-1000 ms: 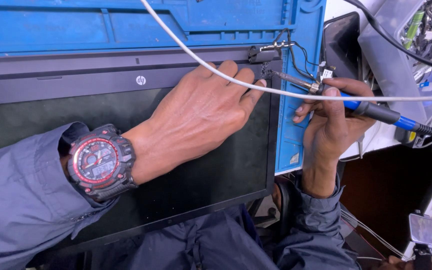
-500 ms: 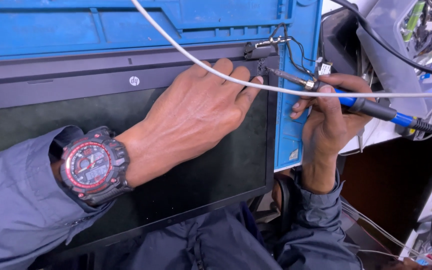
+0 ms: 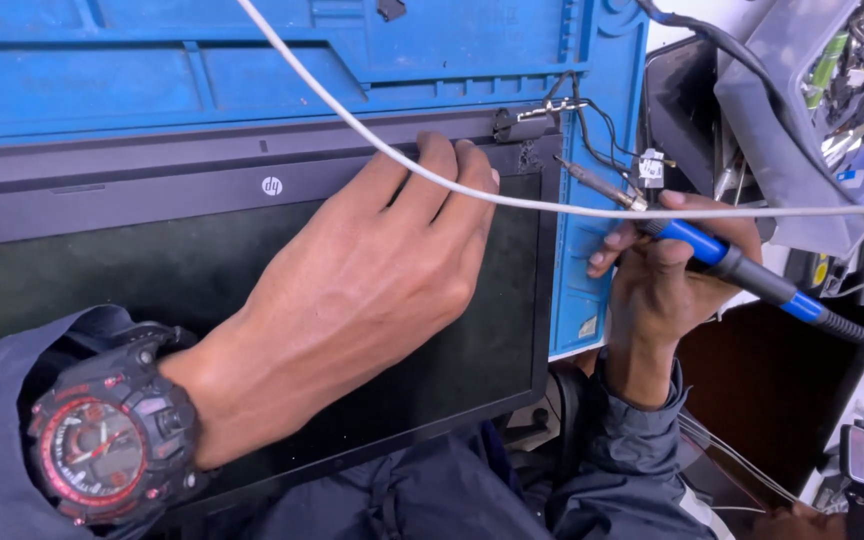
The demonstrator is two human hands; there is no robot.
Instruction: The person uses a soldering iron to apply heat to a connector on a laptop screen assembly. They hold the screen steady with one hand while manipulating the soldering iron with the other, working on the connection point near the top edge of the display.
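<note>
A black laptop screen panel (image 3: 152,260) lies face up on a blue work mat (image 3: 252,70). My left hand (image 3: 372,270) rests flat on the screen, fingertips at the bezel's top right corner by the metal hinge (image 3: 527,118). A black and red wristwatch (image 3: 102,440) is on that wrist. My right hand (image 3: 667,275) grips a blue-handled soldering iron (image 3: 712,255); its metal tip (image 3: 592,182) points toward the hinge corner and thin black wires (image 3: 597,125). A white cable (image 3: 402,165) crosses over my left fingers.
A grey tray with tools and parts (image 3: 812,110) stands at the upper right. A dark device (image 3: 677,95) sits beside the mat's right edge. The iron's black cord (image 3: 852,330) trails right. Thin wires (image 3: 732,455) hang below my right sleeve.
The view has shifted slightly. My left fingertips stay at the hinge corner, and the soldering iron tip has drawn back a little to the right of it.
</note>
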